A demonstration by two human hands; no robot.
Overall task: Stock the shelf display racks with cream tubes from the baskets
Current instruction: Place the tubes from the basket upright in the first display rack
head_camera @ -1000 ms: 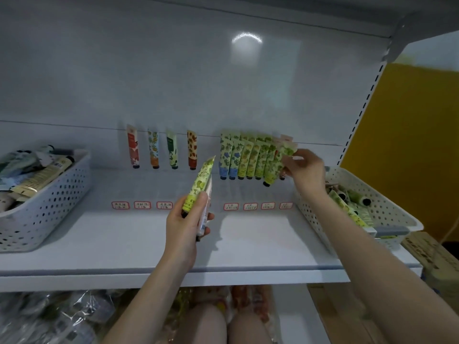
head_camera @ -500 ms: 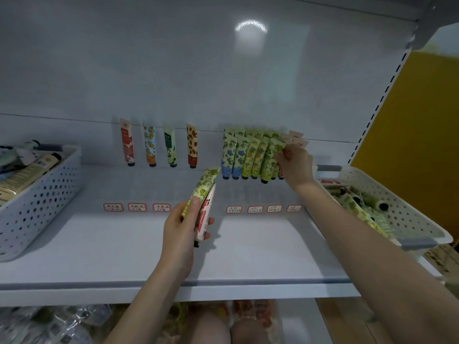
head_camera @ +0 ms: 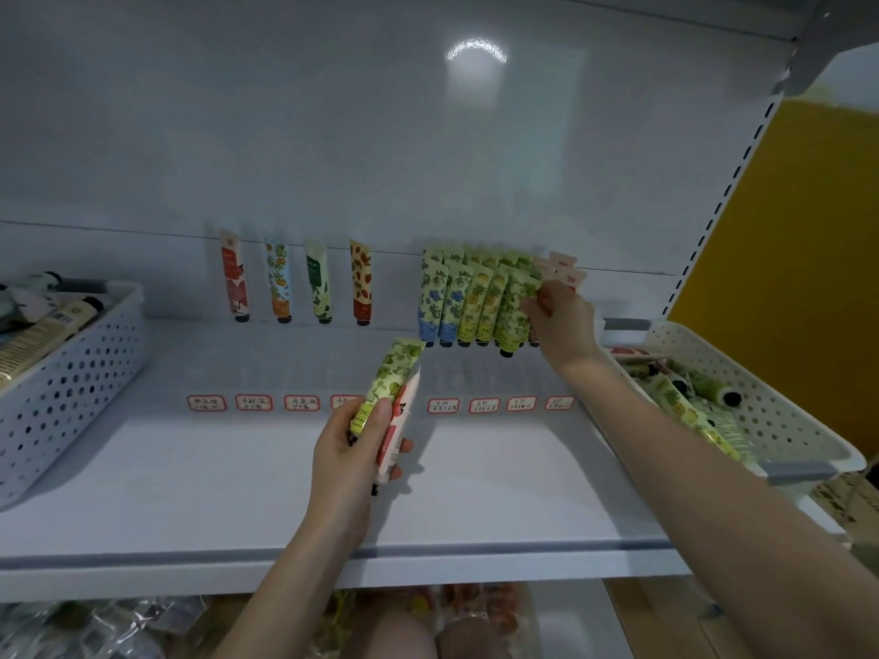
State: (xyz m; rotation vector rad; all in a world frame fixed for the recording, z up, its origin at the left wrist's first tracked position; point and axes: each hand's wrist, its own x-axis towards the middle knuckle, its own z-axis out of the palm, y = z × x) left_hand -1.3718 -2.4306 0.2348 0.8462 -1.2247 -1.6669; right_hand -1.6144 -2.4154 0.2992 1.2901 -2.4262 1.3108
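Two tubes sit in the left hand (head_camera: 352, 449): a leaf-print tube (head_camera: 397, 373) in front, a white-and-red tube (head_camera: 398, 432) behind it. Fingers and thumb are curled tight round both, crimped ends pointing up toward the back panel, held above the shelf (head_camera: 214, 482) near its middle. The right hand (head_camera: 561, 316) is up at the packed row (head_camera: 456, 302) on the right, thumb and fingertips pinched on the upper edge of the last green tube (head_camera: 513, 309). That tube hangs a bit lower than its neighbours, tilted, cap down. The row reads blue prints, then yellow-green, then green, all touching. The pink tubes (head_camera: 563, 268) are partly hidden behind the hand. To the left, spaced apart and cap down against the back panel, are a red tube (head_camera: 234, 283), an orange tube (head_camera: 278, 285), a dark-green tube (head_camera: 317, 283) and a brown tube (head_camera: 361, 283). Price labels (head_camera: 254, 402) run in a line in front of the tubes; the text is too small to read. The left basket (head_camera: 71, 387) at the shelf's left end holds mixed tubes. The right basket (head_camera: 780, 420) at the right end has green tubes lying inside. Bagged goods (head_camera: 95, 630) below the shelf are blurred.
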